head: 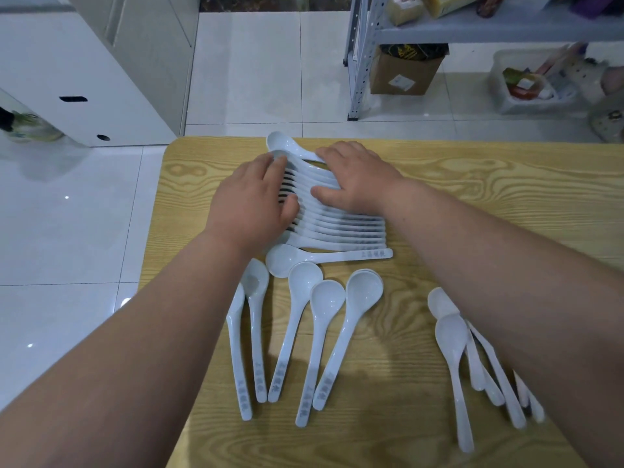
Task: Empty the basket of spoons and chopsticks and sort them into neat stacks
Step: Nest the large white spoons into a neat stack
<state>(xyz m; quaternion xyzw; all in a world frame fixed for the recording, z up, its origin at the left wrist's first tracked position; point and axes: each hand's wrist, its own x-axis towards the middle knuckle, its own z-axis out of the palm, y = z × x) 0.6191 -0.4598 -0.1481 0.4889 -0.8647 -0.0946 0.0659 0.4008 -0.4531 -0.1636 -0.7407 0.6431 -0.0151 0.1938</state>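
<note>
On the wooden worktop (472, 197), a long row of white spoons (337, 228) is lying nested on edge, running from the middle toward 12 o'clock, bowls pointing to 9 o'clock and handles to 3 o'clock. The left hand (256, 194) is pressing against the bowl side of the row, its fingers (273, 167) lying close together and nearly straight along the bowls. The right hand (358, 177) is resting flat on the handle side, fingers (341, 150) slightly spread and reaching toward 11 o'clock, thumb pointing at the left hand across the row. Neither hand is curling round a spoon; both are squeezing the row between them.

One far spoon (283, 143) is sitting at the 12 o'clock end, just beyond the fingertips and a little askew from the others. A crosswise spoon (304, 258) is lying just beside the row's 6 o'clock end, handle pointing to 3 o'clock. Toward 6 o'clock, five loose spoons (363, 292) are fanning out with bowls up and handles trailing toward the person. At 4 o'clock, a small heap of spoons (450, 336) is lying partly under the right forearm.

Beyond the worktop, a white tiled floor (253, 79) is showing, with a white cabinet (84, 79) at 10 o'clock and a metal shelf (439, 33) at 1 o'clock, a cardboard box (401, 74) standing beneath it.
</note>
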